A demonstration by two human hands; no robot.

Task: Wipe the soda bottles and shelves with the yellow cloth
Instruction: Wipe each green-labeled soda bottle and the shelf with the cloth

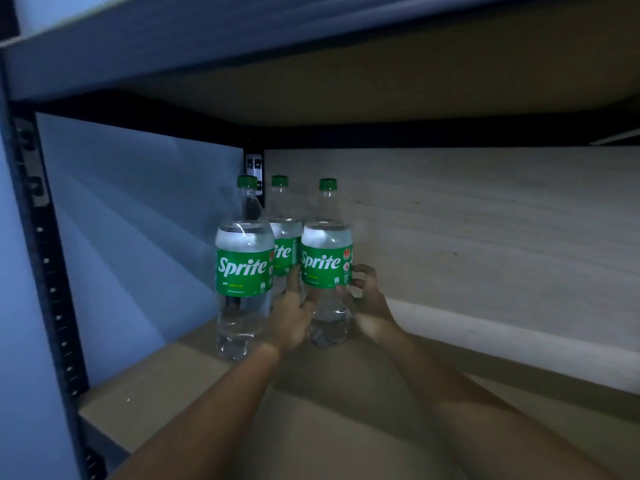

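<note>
While three Sprite bottles stand at the shelf's (166,386) back left corner, the left hand (289,318) and right hand (369,299) grip the rightmost Sprite bottle (327,261).

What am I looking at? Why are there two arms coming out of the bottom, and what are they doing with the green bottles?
There is no robot here. A person wears a camera on their head, so you see what they see: their own two arms reaching into a shelf unit.

On the shelf board stand three clear soda bottles with green caps and green labels. One is on the left, one stands behind, and one is on the right.

Both hands are on the right bottle. The left hand touches its left side, and the right hand curls around its right side.

Another shelf hangs overhead, so it is quite dark. I see no yellow cloth in this picture.
</note>
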